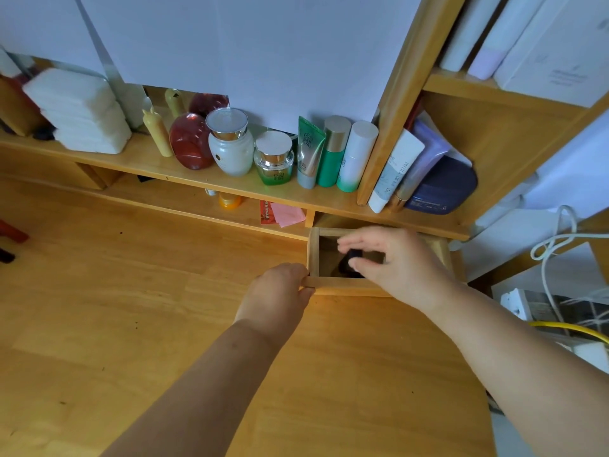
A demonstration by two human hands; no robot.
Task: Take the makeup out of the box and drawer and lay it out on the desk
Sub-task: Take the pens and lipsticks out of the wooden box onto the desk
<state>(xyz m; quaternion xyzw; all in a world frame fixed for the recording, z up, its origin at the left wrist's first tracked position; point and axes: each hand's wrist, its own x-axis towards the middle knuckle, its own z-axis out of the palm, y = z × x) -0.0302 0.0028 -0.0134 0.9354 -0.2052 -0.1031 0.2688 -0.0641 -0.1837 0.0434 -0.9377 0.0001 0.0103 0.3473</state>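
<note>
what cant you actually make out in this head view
- Dark item in the drawer: blurred, shadowed, partly behind the right hand; type unclear, grip unclear.
- Rest of the drawer's contents: hidden by that hand.
- Left hand fingertips: curled over the drawer's front corner.
- Tube labels on the shelf: too small to read.
</note>
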